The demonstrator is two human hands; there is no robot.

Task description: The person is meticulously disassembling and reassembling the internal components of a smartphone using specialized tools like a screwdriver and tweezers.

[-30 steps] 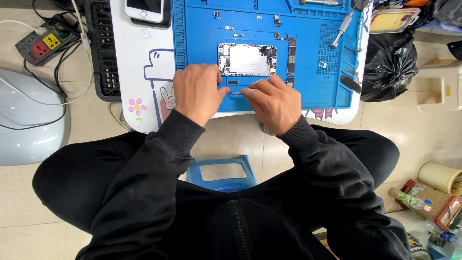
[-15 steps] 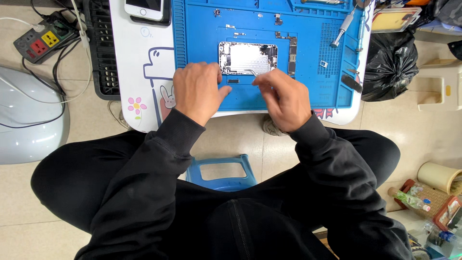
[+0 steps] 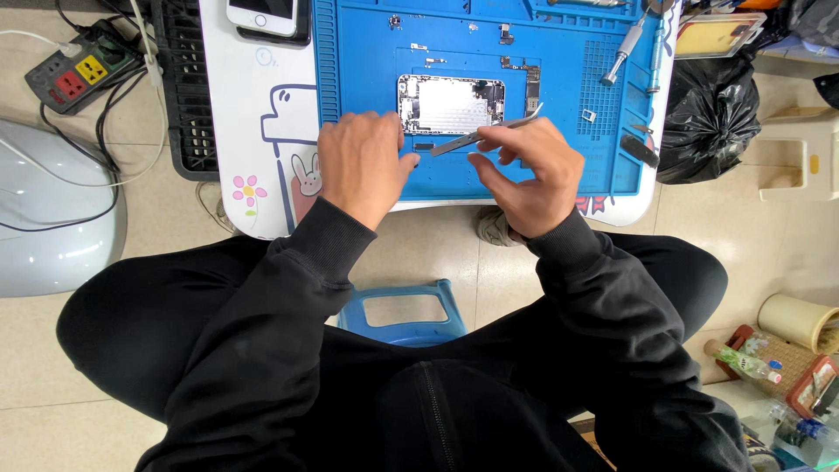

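Screwdriver [image 3: 622,54], black bag [image 3: 710,118] nr mat [image 3: 367,52]

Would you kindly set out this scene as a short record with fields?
Surface: blue rubber work mat on a small white table
Centre item: opened silver phone chassis, lying flat on the mat
Left hand: resting on the mat by the chassis's lower left corner; grip on anything cannot be told
Right hand: holding metal tweezers, tips pointing left below the chassis
Nearby: white phone at top left; screwdrivers at top right
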